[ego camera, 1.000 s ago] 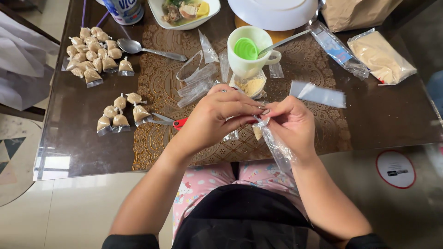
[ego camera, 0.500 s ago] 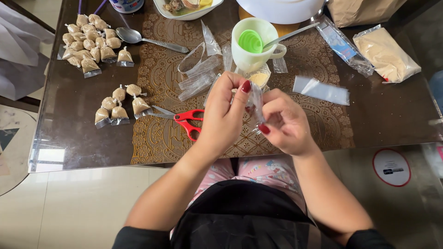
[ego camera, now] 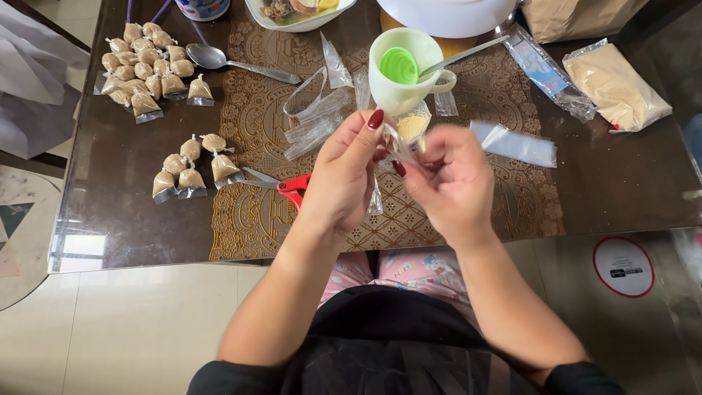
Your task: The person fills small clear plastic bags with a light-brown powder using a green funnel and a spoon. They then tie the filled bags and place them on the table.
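Both hands pinch one small clear plastic packet [ego camera: 395,150] between them above the table [ego camera: 117,197]: the left hand [ego camera: 344,179] closes its grip on the neck from one side, the right hand [ego camera: 450,183] on the other. Judging by the twist, a good knot wants the film kept taut and the powder kept low (the tied packets [ego camera: 186,172] beside the red-handled scissors [ego camera: 292,189] show the shape). Fingers hide the packet's filled end, and the knot itself is too small to make out. A white cup [ego camera: 395,84] with a green funnel [ego camera: 398,64] stands just beyond.
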